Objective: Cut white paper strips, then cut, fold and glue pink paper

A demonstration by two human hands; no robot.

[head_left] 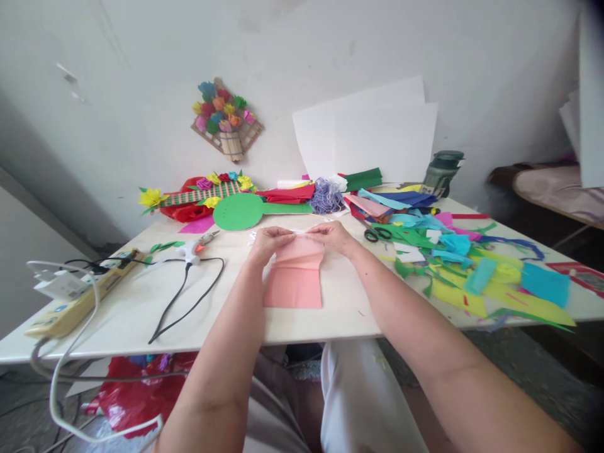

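A pink sheet of paper (pixel 293 280) lies on the white table (pixel 141 302) in front of me. Its far end is lifted and folded over. My left hand (pixel 268 242) pinches the left corner of that far edge with closed fingers. My right hand (pixel 334 236) pinches the right corner the same way. Both hands meet over the top of the sheet.
A glue gun (pixel 194 250) with a black cord lies to the left, beside a power strip (pixel 80 296). Black scissors (pixel 377 234) and several coloured paper scraps (pixel 472 270) cover the right side. A green paper paddle (pixel 243 211), paper flowers (pixel 198 192), purple yarn (pixel 325 196) and a dark jar (pixel 443 171) stand at the back.
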